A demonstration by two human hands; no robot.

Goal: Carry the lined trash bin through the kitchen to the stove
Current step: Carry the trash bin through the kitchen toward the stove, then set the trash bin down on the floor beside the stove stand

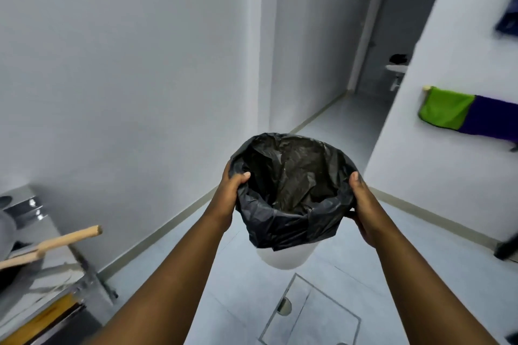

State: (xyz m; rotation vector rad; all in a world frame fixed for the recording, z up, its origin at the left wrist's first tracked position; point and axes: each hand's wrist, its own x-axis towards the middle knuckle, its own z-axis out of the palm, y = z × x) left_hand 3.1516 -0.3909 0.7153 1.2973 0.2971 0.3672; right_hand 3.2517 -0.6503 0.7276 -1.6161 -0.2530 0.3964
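Hands first: my left hand and right hand are both clamped on opposite sides of the rim of the small white plastic trash bin, thumbs hooked inside over the crinkled black plastic liner bag. Bin is held out in front of me, clear above the pale grey tiled floor, roughly upright.

My read: carry is underway, stove not identifiable yet. To do it well, keep thumbs pinning the liner to the rim so it can't slip in, and keep the bin level.

Steel counter with a round wooden handle poking out sits at my left; I'd give it room. Square floor hatch lies just ahead underfoot.
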